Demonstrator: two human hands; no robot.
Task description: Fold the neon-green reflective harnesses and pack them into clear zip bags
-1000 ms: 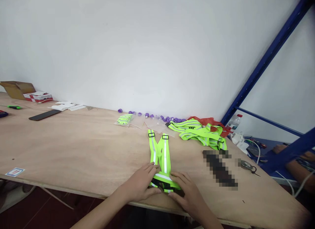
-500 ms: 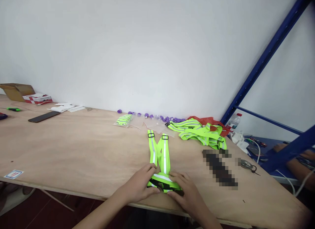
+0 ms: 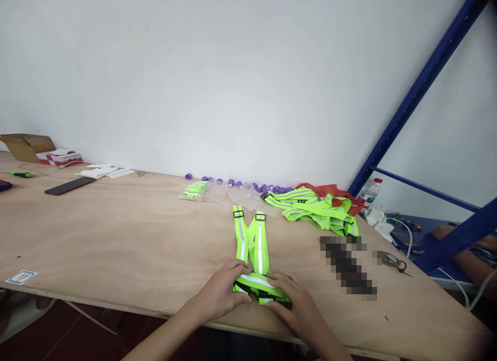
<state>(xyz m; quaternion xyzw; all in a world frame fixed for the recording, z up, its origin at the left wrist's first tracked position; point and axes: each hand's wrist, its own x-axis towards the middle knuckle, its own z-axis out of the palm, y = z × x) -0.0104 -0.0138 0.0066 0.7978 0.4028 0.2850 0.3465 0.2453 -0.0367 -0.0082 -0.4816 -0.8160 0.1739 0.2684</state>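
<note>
Wood-grained tabletop (image 3: 116, 237), pale: left hand (image 3: 223, 291) and right hand (image 3: 292, 300) clamp the folded near end of a neon-yellow harness (image 3: 261, 247) (flat webbing, silver-striped).

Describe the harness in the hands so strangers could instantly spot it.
Find the wooden table by the white wall. At its near edge, the left hand and right hand hold a neon-yellow harness. Unlike the bagged bundle and tangled heap behind, it has two straps stretched toward the wall.
</note>
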